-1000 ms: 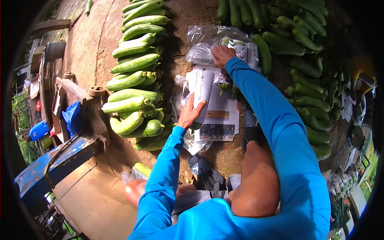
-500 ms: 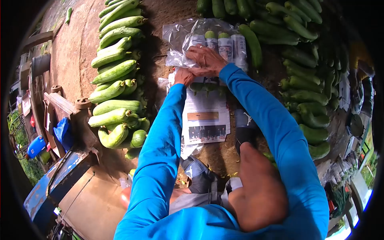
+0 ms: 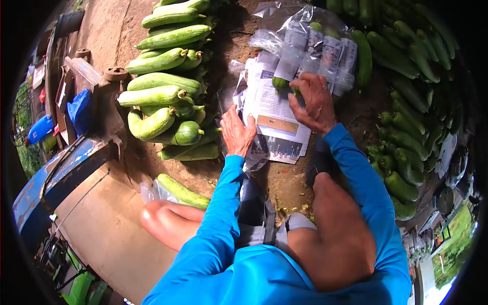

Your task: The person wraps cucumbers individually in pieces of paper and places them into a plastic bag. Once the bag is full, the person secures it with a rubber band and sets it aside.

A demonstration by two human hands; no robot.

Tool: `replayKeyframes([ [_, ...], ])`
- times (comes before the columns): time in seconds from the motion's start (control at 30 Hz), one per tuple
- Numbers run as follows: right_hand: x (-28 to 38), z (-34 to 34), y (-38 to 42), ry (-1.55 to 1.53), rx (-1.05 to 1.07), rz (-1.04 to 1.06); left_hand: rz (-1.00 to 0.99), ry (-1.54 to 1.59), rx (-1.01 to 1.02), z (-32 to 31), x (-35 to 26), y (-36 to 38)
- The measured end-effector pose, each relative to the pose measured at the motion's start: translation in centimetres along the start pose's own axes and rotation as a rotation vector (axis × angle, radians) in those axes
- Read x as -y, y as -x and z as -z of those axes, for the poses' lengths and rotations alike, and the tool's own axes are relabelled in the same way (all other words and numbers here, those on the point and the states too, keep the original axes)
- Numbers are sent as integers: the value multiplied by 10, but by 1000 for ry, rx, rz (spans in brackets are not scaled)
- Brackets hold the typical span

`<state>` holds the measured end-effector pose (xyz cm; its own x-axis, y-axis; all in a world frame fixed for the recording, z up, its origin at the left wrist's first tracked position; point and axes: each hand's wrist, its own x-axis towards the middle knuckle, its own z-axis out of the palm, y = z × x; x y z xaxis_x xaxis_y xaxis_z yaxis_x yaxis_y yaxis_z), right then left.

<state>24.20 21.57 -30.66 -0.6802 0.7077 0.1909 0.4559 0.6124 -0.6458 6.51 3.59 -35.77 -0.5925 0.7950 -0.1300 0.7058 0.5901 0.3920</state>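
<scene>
My left hand (image 3: 238,133) lies at the left edge of the stacked newspaper sheets (image 3: 264,96), fingers apart and touching the paper. Curled at the lower end of the wrapped gourds is my right hand (image 3: 315,104), its thumb and fingers closed around a green gourd end. Several gourds rolled in newspaper (image 3: 333,51) lie side by side inside a clear plastic bag (image 3: 267,40). One green gourd tip (image 3: 279,82) pokes out below its paper. My right hand partly hides the other lower ends.
A long pile of green gourds (image 3: 162,84) stands on my left, and another pile (image 3: 401,147) on my right. A single gourd (image 3: 363,58) lies beside the bag. Near my knee is one more gourd (image 3: 183,190) with plastic. A blue metal frame (image 3: 61,173) stands at left.
My hands have come apart: the left moved down to the newspaper sheets, the right down to the gourds' lower ends. The view has shifted, so the bag appears further right.
</scene>
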Motion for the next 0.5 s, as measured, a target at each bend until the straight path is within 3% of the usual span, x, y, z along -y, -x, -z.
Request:
replayKeyframes([
  [0.03, 7, -4, 17, -9, 135, 43, 83, -16, 27, 1, 5, 11],
  [0.17, 3, -47, 74, -128, 368, 2, 107, -1, 80, -9, 6, 20],
  [0.27, -8, -62, 79, -88, 471, -62, 375, 252, 252, -2, 1, 1],
  [0.3, -9, -65, 78, -87, 472, -74, 363, 370, 292, -3, 4, 2],
  [0.4, -10, -69, 75, -53, 513, -79, 289, 337, 387, 4, -6, 1],
  [0.5, -8, -66, 68, 34, 622, -22, 162, 156, 381, 12, -4, 14],
])
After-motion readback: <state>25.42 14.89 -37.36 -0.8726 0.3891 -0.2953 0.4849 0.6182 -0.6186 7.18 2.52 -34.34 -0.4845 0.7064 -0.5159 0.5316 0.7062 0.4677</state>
